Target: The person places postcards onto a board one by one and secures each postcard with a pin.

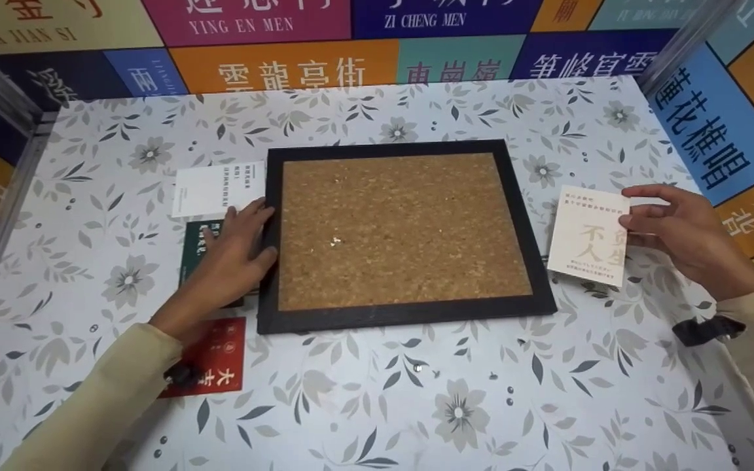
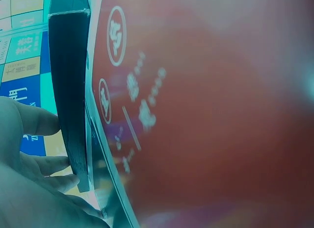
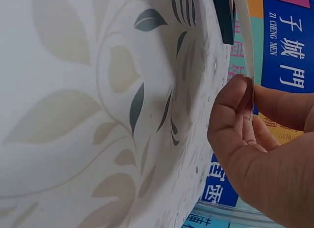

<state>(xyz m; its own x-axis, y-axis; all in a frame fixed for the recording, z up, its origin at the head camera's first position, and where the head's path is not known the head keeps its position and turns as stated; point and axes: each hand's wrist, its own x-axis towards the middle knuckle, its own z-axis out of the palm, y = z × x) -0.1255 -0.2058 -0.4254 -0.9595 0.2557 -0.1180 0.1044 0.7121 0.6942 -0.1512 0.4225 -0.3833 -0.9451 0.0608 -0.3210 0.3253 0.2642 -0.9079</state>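
Note:
A cork board [image 1: 403, 229] with a black frame lies flat in the middle of the table. My left hand [image 1: 236, 252] rests its fingertips against the frame's left side, fingers loosely extended; the left wrist view shows them at the frame's dark side [image 2: 68, 90]. Off the board's right edge, my right hand [image 1: 684, 229] pinches a cream card [image 1: 586, 239] with printed characters by its right edge. The right wrist view shows this card edge-on between thumb and fingers [image 3: 282, 107]. Beneath or beside the left arm lie a white card [image 1: 203, 190], a partly hidden green card [image 1: 192, 252] and a red card [image 1: 223, 353].
A few small shiny pieces [image 1: 336, 242] sit on the cork. More small pieces, one of them shiny [image 1: 418, 368], lie on the flower-patterned tablecloth [image 1: 324, 418] in front of the board. Colourful panels with large characters [image 1: 285, 65] stand around the table.

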